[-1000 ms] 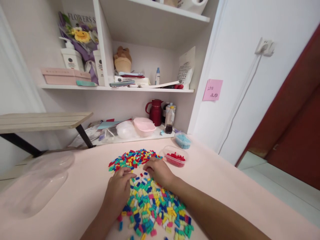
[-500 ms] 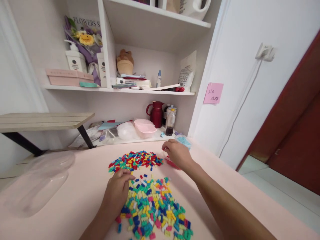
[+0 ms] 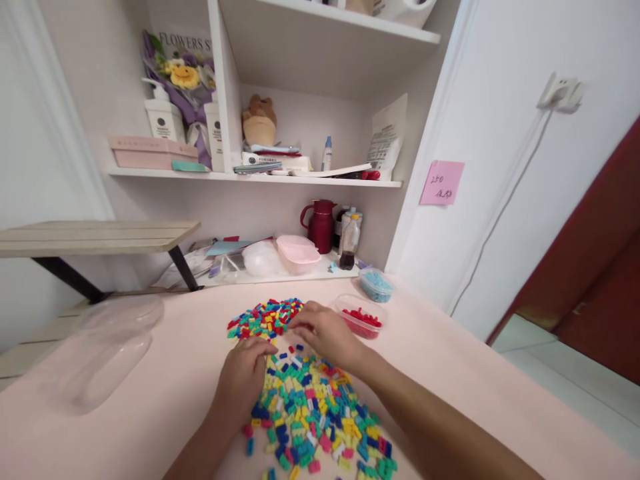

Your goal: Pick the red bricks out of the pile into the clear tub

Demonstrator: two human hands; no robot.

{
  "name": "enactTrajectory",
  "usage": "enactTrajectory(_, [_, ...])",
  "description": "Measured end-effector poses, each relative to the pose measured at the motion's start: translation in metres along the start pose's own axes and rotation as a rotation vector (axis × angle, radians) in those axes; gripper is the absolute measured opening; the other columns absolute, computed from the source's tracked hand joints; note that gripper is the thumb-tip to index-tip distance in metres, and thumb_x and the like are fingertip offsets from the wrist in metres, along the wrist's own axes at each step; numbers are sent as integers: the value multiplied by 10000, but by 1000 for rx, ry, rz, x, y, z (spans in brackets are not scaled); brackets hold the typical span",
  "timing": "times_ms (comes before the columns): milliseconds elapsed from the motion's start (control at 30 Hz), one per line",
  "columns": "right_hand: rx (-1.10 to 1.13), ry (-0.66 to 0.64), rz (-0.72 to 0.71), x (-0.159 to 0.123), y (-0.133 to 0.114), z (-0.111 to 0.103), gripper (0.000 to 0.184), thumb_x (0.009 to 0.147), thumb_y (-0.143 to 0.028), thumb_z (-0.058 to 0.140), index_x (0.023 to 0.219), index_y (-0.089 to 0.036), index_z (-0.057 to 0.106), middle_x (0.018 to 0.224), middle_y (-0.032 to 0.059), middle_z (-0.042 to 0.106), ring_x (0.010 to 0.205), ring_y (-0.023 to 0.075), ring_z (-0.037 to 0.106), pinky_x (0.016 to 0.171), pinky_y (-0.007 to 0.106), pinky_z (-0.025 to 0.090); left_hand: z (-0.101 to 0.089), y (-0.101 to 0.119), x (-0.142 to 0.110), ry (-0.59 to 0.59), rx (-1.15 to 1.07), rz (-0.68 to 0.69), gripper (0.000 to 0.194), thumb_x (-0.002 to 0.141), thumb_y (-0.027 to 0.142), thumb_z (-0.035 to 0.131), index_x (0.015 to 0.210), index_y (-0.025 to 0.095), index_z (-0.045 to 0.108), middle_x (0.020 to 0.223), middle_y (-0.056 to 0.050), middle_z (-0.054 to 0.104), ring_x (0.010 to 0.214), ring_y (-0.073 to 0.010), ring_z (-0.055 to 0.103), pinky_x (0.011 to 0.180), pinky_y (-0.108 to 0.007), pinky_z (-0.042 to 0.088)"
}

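Several small toy bricks in mixed colours lie in two heaps: a far brick pile (image 3: 263, 319) with much red, and a wider near brick pile (image 3: 320, 413). My left hand (image 3: 245, 373) rests at the left, between the two heaps, fingers stretched forward and holding nothing I can see. At the right edge of the far pile, my right hand (image 3: 325, 333) reaches down with curled fingers drawn together; whatever lies between the fingertips is hidden. Just right of that hand stands a clear container of red bricks (image 3: 363, 320). Behind it is another container with light-blue bricks (image 3: 376, 285).
Clear plastic lids or trays (image 3: 110, 353) lie on the pink tabletop (image 3: 185, 373) at the left. Along the back are a pink box (image 3: 299, 255), a red jug (image 3: 321, 227) and a bottle (image 3: 349, 243). A small wooden stand (image 3: 100, 239) rises at the far left.
My right hand has moved left from above the red-brick container to the far pile, uncovering both containers. My left hand stays in nearly the same place beside the heaps. The view has shifted slightly.
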State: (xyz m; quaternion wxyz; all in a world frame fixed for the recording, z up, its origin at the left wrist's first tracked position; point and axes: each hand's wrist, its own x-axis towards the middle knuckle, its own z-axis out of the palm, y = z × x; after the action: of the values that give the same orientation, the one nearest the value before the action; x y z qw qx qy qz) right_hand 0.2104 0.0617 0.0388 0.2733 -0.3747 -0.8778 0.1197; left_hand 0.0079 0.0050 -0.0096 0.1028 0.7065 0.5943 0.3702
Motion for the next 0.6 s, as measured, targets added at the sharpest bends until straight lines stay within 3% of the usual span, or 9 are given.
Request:
enactTrajectory(200, [-71, 45, 18, -13, 1, 41, 219, 928, -191, 533, 998, -243, 734, 984, 55, 680, 978, 211, 583, 882, 330, 409, 1, 0, 0, -7, -20, -23, 400, 782, 84, 396, 839, 231, 764, 945, -34, 748, 940, -188, 663, 884, -350, 508])
enactTrajectory(400, [95, -20, 11, -16, 16, 45, 262, 917, -139, 526, 1012, -253, 742, 1001, 40, 702, 980, 186, 606, 895, 309, 434, 2, 0, 0, 9, -34, -32, 391, 784, 100, 391, 828, 225, 759, 933, -35, 745, 935, -186, 667, 874, -342, 512])
enactTrajectory(600, [180, -13, 14, -12, 20, 46, 215, 827, -120, 651, 962, -247, 760, 969, 32, 710, 951, 183, 620, 892, 304, 441, 1, 1, -1, 6, -38, -41, 401, 782, 103, 386, 847, 225, 762, 940, -37, 745, 941, -191, 659, 880, -353, 507])
